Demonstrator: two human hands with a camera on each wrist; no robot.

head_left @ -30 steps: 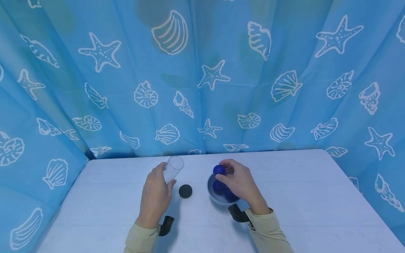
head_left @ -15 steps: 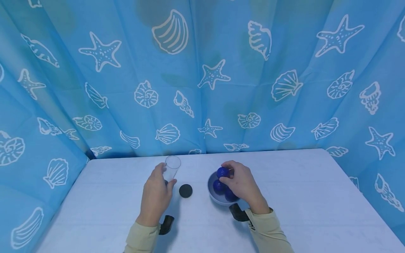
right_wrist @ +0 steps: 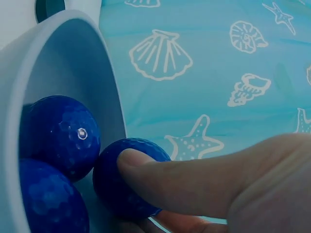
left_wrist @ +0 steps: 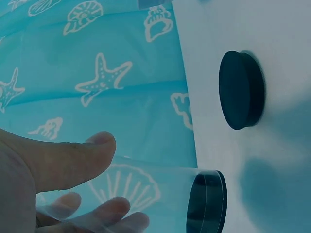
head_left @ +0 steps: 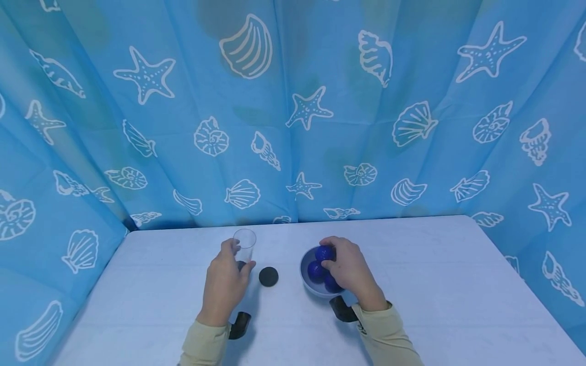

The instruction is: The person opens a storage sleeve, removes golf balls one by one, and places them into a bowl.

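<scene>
My left hand (head_left: 225,284) holds a clear cylindrical container (head_left: 245,250) between thumb and fingers. It stands nearly upright, its round mouth up, and the left wrist view shows its black base (left_wrist: 206,201). Just right of that hand, a black round lid (head_left: 268,277) lies on the table. In my right hand (head_left: 351,264), thumb and fingers pinch a dimpled blue golf ball (right_wrist: 108,179), low inside a grey-blue bowl (head_left: 316,291). Two more blue golf balls (right_wrist: 63,136) lie in the bowl beside it. The right hand covers the bowl's right side in the head view.
A white cloth (head_left: 435,284) covers the table. Behind and at the sides hangs a blue curtain (head_left: 293,162) with white shells and starfish, close to the table's back edge. Black camera mounts (head_left: 240,325) sit at both wrists.
The left hand has tipped the clear container from a rightward lean to nearly upright. The right hand has lowered its golf ball slightly and shifted it right, down among the balls in the bowl.
</scene>
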